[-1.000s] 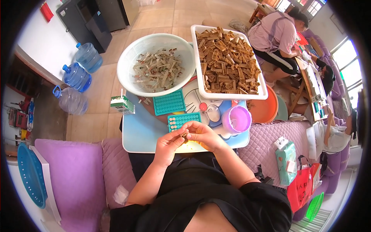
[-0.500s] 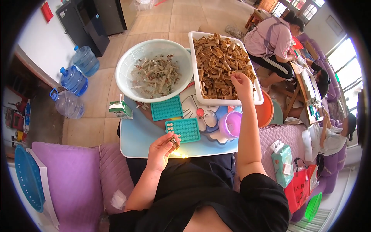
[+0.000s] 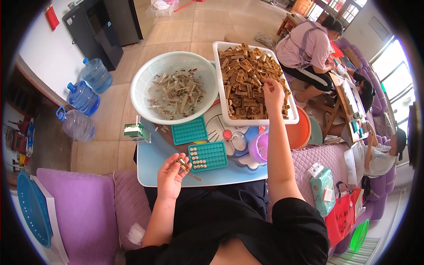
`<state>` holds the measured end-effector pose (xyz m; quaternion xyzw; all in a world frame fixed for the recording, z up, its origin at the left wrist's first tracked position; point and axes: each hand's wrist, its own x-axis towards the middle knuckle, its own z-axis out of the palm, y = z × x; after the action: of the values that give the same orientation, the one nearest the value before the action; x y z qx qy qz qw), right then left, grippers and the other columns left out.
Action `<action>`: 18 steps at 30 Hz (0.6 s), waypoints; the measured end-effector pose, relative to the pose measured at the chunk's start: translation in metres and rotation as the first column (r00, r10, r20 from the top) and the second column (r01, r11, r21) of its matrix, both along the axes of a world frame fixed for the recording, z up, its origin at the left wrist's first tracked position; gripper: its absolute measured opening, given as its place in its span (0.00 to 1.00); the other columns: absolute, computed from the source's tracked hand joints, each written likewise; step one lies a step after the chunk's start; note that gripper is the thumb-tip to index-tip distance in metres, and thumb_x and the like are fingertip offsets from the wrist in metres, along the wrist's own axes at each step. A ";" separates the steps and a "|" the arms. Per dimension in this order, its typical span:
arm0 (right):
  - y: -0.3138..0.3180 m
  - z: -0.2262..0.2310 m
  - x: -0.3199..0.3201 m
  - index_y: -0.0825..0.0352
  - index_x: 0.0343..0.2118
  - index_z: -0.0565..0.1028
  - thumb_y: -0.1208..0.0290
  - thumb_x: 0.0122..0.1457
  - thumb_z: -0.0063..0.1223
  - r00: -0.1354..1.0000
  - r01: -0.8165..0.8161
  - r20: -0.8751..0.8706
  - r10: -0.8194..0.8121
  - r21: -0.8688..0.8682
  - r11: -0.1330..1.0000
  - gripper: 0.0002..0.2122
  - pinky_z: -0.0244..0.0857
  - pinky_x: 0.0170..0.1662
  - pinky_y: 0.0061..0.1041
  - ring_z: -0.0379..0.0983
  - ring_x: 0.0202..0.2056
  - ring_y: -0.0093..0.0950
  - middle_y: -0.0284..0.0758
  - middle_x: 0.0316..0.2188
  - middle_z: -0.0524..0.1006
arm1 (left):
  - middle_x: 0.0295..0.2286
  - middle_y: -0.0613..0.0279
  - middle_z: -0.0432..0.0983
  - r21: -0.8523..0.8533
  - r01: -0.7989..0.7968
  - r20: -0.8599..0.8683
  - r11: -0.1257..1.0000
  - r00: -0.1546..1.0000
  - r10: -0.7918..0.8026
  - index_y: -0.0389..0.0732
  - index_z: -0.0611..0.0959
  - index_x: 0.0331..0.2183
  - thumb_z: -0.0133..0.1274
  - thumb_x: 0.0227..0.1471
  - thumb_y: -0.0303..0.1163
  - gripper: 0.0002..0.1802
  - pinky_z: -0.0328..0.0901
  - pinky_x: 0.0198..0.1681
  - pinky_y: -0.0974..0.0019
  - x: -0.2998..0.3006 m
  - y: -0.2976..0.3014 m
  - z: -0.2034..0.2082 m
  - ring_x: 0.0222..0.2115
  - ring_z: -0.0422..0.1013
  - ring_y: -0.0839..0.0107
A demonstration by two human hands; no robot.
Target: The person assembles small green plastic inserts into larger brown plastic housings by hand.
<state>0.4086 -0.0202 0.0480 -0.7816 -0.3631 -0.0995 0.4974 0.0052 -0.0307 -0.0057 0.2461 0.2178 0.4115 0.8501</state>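
Held up over the table's near left edge, my left hand [image 3: 170, 176] is closed on a small gold-brown case [image 3: 183, 165]. A thin wire strand [image 3: 194, 177] trails from the case across the table edge. My right hand [image 3: 274, 95] reaches into the right side of a white tray [image 3: 260, 122] heaped with brown plastic cases [image 3: 245, 88]. Its fingers are pinched together among the pieces; whatever they grip is too small to make out. Close to my left hand lies a teal mold tray [image 3: 214, 154] with small round silvery discs [image 3: 193, 158] in some of its pockets.
A pale basin [image 3: 141, 84] of bundled thin wire strands stands left of the white tray. Beside it are another teal tray [image 3: 189, 130] and a green-white box [image 3: 138, 132]. A purple cup [image 3: 258, 148] and an orange basin [image 3: 299, 128] are at right. Another person [image 3: 304, 48] works at a further table.
The yellow glow by my left hand is gone, and the strand now hangs unlit. My left hand has shifted slightly left; my right hand stays at the heap, its fingers slightly lower.
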 end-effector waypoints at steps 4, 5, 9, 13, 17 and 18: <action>0.001 -0.003 0.017 0.66 0.32 0.78 0.77 0.49 0.50 0.993 -0.026 0.117 0.032 -0.059 0.998 0.08 0.64 0.42 0.27 0.71 0.35 0.31 0.37 0.32 0.74 | 0.44 0.53 0.71 0.008 -0.045 -0.007 0.999 0.999 0.045 0.39 0.75 0.44 0.47 0.54 0.24 0.13 0.65 0.50 0.53 -0.002 0.008 0.005 0.45 0.68 0.62; 0.000 -0.001 0.020 0.66 0.32 0.78 0.77 0.49 0.50 0.987 -0.013 0.160 0.027 -0.086 0.996 0.08 0.64 0.43 0.28 0.71 0.36 0.33 0.37 0.33 0.74 | 0.44 0.53 0.71 0.008 -0.056 -0.011 0.998 0.998 0.056 0.39 0.75 0.44 0.47 0.54 0.24 0.13 0.65 0.50 0.53 -0.003 0.008 0.006 0.45 0.68 0.62; 0.002 0.002 0.031 0.65 0.31 0.78 0.78 0.50 0.47 0.974 -0.045 0.213 0.080 -0.165 0.985 0.08 0.63 0.44 0.28 0.70 0.38 0.35 0.37 0.33 0.75 | 0.43 0.53 0.71 -0.005 -0.054 -0.009 0.999 0.998 0.054 0.39 0.74 0.44 0.47 0.55 0.24 0.14 0.65 0.50 0.53 -0.002 0.008 0.006 0.45 0.69 0.62; -0.005 0.008 0.037 0.65 0.32 0.78 0.77 0.52 0.46 0.984 -0.012 0.175 0.027 -0.083 0.996 0.08 0.64 0.42 0.29 0.71 0.36 0.36 0.39 0.32 0.76 | 0.44 0.53 0.71 -0.013 -0.057 -0.019 0.998 0.998 0.057 0.39 0.74 0.44 0.46 0.55 0.24 0.13 0.65 0.50 0.53 -0.003 0.007 0.004 0.45 0.69 0.63; -0.024 0.001 0.056 0.67 0.35 0.77 0.73 0.54 0.47 0.998 0.003 0.061 0.001 -0.080 0.997 0.08 0.65 0.39 0.29 0.74 0.32 0.35 0.40 0.29 0.77 | 0.44 0.53 0.71 -0.007 -0.063 -0.031 0.998 0.998 0.062 0.38 0.74 0.44 0.46 0.55 0.24 0.13 0.65 0.50 0.53 -0.001 0.008 0.006 0.45 0.68 0.62; -0.029 0.001 0.058 0.67 0.35 0.77 0.73 0.54 0.47 0.998 0.006 0.059 -0.001 -0.080 0.997 0.08 0.65 0.39 0.29 0.74 0.32 0.35 0.40 0.29 0.77 | 0.44 0.53 0.71 -0.005 -0.065 -0.034 0.998 0.997 0.065 0.38 0.74 0.44 0.46 0.55 0.24 0.13 0.65 0.50 0.53 -0.001 0.009 0.006 0.45 0.68 0.62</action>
<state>0.4663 -0.0488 0.0486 -0.7983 -0.3799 -0.1088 0.4545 0.0046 -0.0221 0.0007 0.2432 0.2413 0.4342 0.8332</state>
